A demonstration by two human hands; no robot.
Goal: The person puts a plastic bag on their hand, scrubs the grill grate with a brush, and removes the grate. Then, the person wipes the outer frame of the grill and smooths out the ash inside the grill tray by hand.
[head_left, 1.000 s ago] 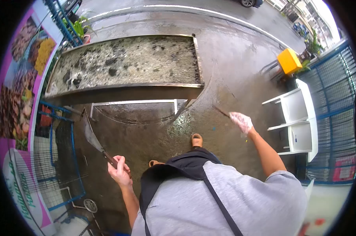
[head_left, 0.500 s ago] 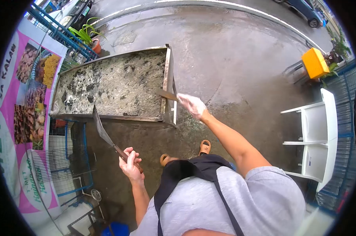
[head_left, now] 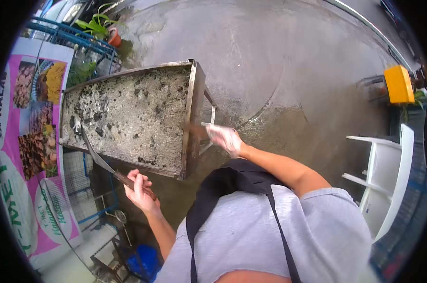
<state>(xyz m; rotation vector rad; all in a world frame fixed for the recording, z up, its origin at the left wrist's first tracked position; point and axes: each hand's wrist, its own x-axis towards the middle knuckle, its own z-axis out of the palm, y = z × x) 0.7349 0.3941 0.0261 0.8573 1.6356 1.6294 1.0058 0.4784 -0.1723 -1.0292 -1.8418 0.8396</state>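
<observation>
My left hand is closed round the wooden handle of a machete with a long curved blade. The blade crosses the near rim of a rectangular charcoal grill, and its tip is by dark charcoal lumps at the left end. Grey ash covers the grill bed. On my right hand is a thin whitish covering, like a plastic glove. This hand grips a flat brownish strip, blurred by motion, at the grill's right end; I cannot tell its material.
A printed food banner hangs at the left, beside blue railings and a potted plant. White plastic chairs stand at the right, below a yellow box. Wet pavement stretches beyond the grill.
My view is closer to the grill. The machete has moved left and further over the ash, its tip now beside the charcoal lumps. The strip in my right hand has shifted to the grill's outer right side.
</observation>
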